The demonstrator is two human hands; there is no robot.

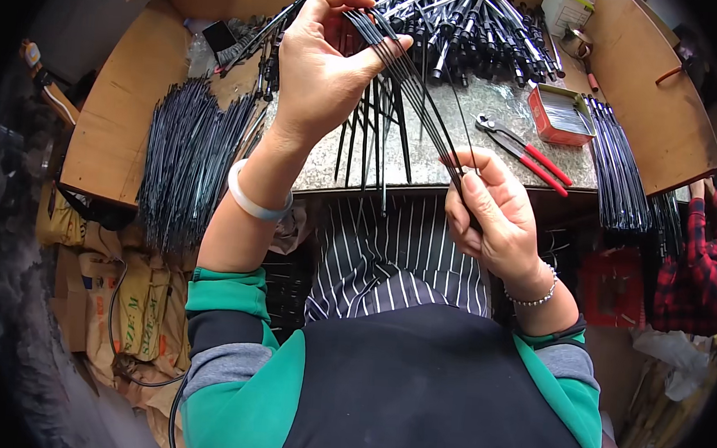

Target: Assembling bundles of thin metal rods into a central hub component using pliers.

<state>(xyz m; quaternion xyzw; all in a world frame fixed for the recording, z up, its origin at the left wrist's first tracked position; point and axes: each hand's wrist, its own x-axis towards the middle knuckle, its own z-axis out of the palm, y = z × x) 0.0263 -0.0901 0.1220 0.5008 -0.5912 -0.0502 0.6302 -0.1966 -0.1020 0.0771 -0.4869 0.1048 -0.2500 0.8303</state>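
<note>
My left hand (322, 78) is raised over the bench, its thumb and fingers closed around the top ends of a small bundle of thin black umbrella ribs (422, 96). From there the bundle slants down to the right, fanned slightly. My right hand (497, 216) pinches its lower ends in front of the bench edge. One thin rib or wire bows away from the rest near that hand. Behind the bundle, more dark ribs (372, 139) lie over the bench top and stick out past its front edge. Red-handled pliers (531, 156) rest to the right.
Umbrella shafts with black fittings (469, 34) are heaped at the back. Dense bunches of dark ribs overhang the bench at left (188, 160) and right (620, 170). A red box (560, 117) holds thin metal pieces. Wooden side boards (128, 95) enclose the bench.
</note>
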